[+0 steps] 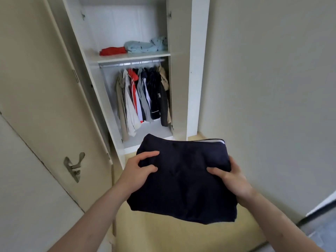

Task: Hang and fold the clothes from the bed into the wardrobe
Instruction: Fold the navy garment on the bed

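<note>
I hold a folded dark navy garment (pixel 183 182) flat in front of me, white trim showing at its far right edge. My left hand (pixel 140 170) grips its left side and my right hand (pixel 231 175) grips its right side, thumbs on top. Ahead stands the open wardrobe (pixel 181 70). Its shelf (pixel 132 58) carries a folded red garment (pixel 113 51) and folded light blue clothes (pixel 145 45). Below the shelf, several jackets and shirts (pixel 143 95) hang from a rail (pixel 131 63).
The wardrobe's left door (pixel 54 88) stands open at my left. A room door with a lever handle (pixel 74 167) is at lower left. A plain wall fills the right side. The floor below is pale yellow.
</note>
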